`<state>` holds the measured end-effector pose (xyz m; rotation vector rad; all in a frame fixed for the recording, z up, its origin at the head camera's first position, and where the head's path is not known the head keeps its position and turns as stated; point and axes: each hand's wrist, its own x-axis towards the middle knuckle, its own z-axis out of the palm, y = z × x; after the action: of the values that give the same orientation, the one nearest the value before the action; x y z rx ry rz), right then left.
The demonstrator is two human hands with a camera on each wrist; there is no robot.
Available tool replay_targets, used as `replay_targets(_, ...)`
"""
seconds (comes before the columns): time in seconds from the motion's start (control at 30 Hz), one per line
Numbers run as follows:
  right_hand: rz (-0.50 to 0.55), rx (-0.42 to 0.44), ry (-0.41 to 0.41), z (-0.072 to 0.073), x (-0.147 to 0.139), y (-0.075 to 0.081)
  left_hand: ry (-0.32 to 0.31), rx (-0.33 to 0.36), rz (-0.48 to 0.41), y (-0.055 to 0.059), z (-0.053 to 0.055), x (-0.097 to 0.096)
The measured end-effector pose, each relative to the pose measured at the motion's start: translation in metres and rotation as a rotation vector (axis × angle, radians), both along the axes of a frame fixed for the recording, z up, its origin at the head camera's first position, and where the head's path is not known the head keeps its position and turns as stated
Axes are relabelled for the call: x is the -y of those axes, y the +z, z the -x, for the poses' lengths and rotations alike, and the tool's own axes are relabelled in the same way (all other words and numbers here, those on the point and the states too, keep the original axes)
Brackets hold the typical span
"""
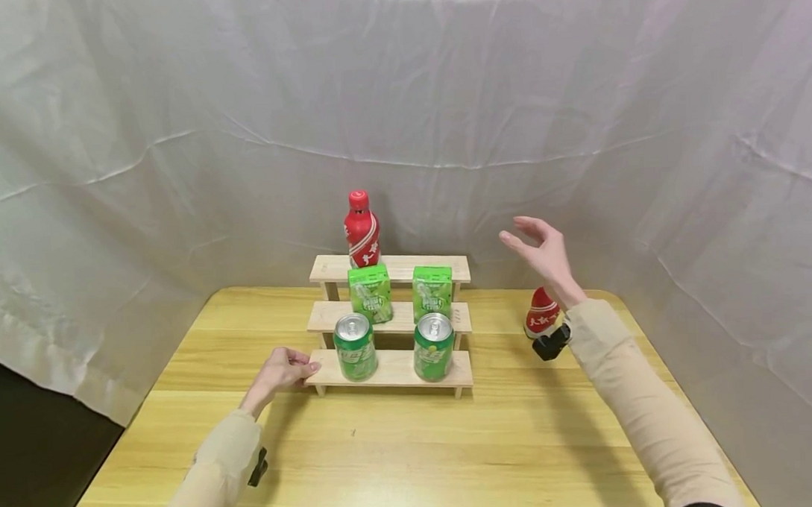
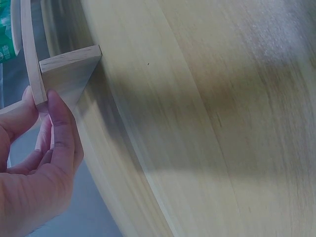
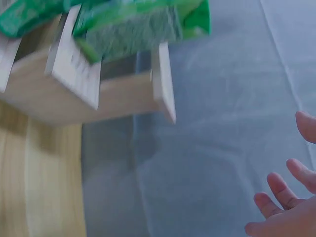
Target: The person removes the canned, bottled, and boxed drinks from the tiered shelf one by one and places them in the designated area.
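My left hand [image 1: 281,371] pinches the left end of the lowest board of a three-step wooden display rack [image 1: 393,367], thumb above and fingers below. In the air right of the rack is my right hand [image 1: 547,262], fingers spread and holding nothing. A red bottle [image 1: 362,236] stands on the left of the top step. On the middle step are two green drink cartons, a left carton [image 1: 371,293] and a right carton [image 1: 432,290]. Two green cans, a left can [image 1: 356,352] and a right can [image 1: 433,351], stand upright on the bottom step.
A second red bottle [image 1: 541,314] stands on the wooden table [image 1: 386,448] at the right, partly hidden behind my right wrist. Pale grey cloth [image 1: 441,95] hangs behind the rack and along both sides. A dark area [image 1: 37,445] lies beyond the table's left edge.
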<state>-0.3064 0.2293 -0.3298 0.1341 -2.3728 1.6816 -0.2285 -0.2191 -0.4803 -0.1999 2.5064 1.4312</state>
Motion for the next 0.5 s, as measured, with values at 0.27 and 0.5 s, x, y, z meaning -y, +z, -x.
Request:
replay_targets(0.27, -0.062, -0.043, 0.101, 0.001, 0.039, 0.014, -0.002, -0.008, 0.001, -0.001, -0.001, 0.001)
replay_targets(0.5, -0.106, -0.065, 0.165, 0.005, 0.075, 0.025, -0.009, -0.007, -0.016, 0.000, -0.002, 0.002)
